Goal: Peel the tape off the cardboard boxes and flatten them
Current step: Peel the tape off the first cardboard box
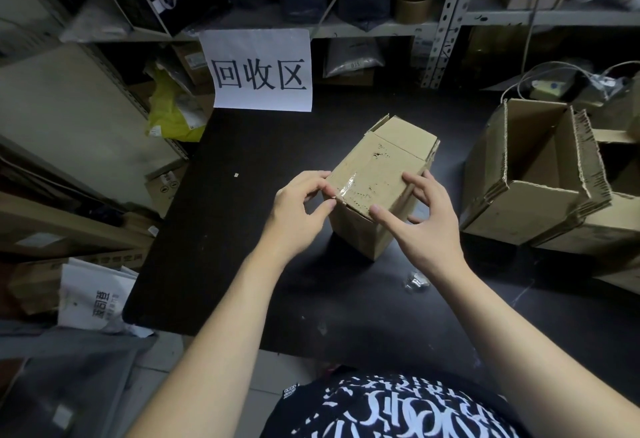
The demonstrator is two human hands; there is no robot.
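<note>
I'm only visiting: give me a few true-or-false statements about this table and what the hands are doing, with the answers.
1. The small box has shiny tape on its top. True.
2. The left hand lies flat on the table. False: its fingertips pinch at the small box's taped corner.
3. The right hand holds the small box. True.
4. The bigger box on the right is closed. False: its top is open.
</note>
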